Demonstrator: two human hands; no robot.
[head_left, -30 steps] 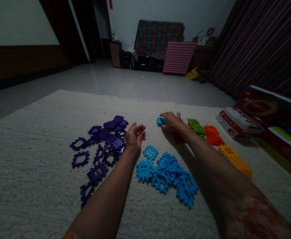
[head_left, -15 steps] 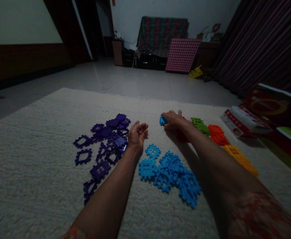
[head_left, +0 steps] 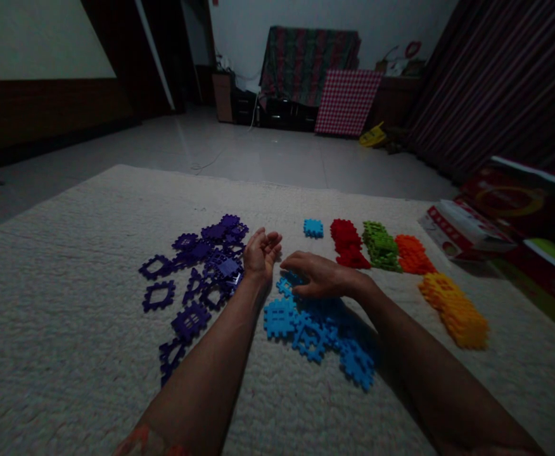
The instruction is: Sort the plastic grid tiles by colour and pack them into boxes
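Observation:
My right hand (head_left: 318,274) hovers over the pile of light blue interlocking plastic tiles (head_left: 310,335), fingers apart and partly covering a blue window tile (head_left: 286,286). Whether the fingertips touch that tile I cannot tell. Beside the heap of purple tiles (head_left: 201,250), my left hand (head_left: 261,253) rests palm up with loosely curled, parted fingers and holds nothing. One separate blue tile (head_left: 313,228) lies flat farther away, left of the row of red tiles (head_left: 345,240).
Right of the red row lie green tiles (head_left: 381,246), orange tiles (head_left: 414,254) and yellow tiles (head_left: 455,310). Boxes (head_left: 470,228) stand at the mat's right edge. A pale quilted mat (head_left: 92,253) lies under everything, with tiled floor beyond.
My right hand has let go of the blue tile beside the red row and come back to the blue pile. My left hand stays in place.

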